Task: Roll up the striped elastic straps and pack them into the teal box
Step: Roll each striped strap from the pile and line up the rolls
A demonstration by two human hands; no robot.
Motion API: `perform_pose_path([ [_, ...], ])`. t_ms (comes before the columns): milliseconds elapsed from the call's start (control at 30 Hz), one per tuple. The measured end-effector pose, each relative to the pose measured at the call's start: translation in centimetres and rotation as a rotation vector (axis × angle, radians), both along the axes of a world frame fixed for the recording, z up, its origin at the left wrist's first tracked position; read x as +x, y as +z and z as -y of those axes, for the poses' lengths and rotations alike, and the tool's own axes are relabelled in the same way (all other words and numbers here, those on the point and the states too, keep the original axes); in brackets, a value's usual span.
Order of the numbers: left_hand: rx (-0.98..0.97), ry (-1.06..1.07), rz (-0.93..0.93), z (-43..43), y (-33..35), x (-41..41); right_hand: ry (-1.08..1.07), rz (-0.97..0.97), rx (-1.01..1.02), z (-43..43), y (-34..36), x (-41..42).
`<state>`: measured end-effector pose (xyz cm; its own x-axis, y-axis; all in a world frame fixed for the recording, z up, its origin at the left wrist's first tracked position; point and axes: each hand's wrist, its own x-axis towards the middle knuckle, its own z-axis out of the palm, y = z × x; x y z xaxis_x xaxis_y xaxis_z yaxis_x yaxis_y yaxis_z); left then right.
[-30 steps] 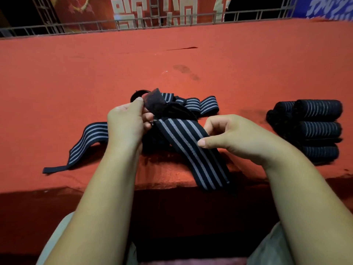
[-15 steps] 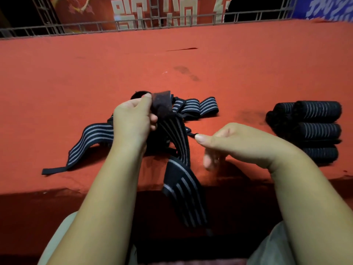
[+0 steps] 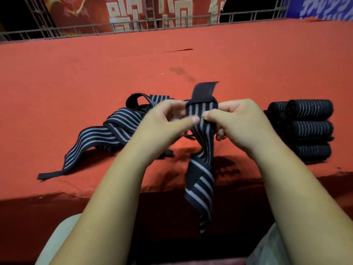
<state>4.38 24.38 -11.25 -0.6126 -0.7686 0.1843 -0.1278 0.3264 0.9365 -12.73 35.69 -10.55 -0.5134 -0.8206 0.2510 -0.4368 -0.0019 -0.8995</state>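
Head view: the striped strap [image 3: 201, 181] dangles past the counter [image 3: 267, 73] edge toward 6 o'clock. Your left hand [image 3: 164, 120] and right hand [image 3: 236, 119] both pinch its upper part, thumbs nearly touching. Loose straps [image 3: 112, 128] lie at 9 o'clock; rolled straps [image 3: 310, 129] stack at 3 o'clock.

Left hand [image 3: 162, 123]: motion-blurred, fingertips smeared against the black grey-striped elastic strap [image 3: 202, 111].
Right hand [image 3: 240, 121]: fingers behind the strap hidden.
Stack of rolled striped straps [image 3: 309, 129]: rear rolls dark, count unclear.
Red banner with pale lettering [image 3: 162, 14]: cut by the top edge.
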Motion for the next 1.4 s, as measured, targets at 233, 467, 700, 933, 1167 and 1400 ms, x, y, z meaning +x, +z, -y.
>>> perform_pose_path([
  [233, -0.06, -0.161, 0.42, -1.1, -2.7, -1.3, -0.085, 0.068, -0.021, -1.0, -0.1, -2.6],
  [467, 0.036, -0.418, 0.495, -1.5, -3.8, -2.4, -0.102, 0.043, -0.042, -1.5, -0.7, -4.0],
  [700, -0.057, -0.482, 0.357, -2.1, -4.0, -2.9, -0.153, 0.029, -0.099, -2.1, -0.9, -5.6],
  [933, -0.051, -0.534, 0.327, -2.9, -4.1, -3.0, -0.181, 0.012, -0.115, -2.8, -1.7, -6.3],
  [1167, 0.163, -0.44, 0.099, -2.7, -5.0, -3.2, -0.241, -0.062, 0.021, -2.4, -3.5, -7.2],
  [1400, -0.106, -0.16, 0.344, -2.3, -6.1, -2.8, -0.254, 0.059, 0.071, -1.0, -4.7, -8.1],
])
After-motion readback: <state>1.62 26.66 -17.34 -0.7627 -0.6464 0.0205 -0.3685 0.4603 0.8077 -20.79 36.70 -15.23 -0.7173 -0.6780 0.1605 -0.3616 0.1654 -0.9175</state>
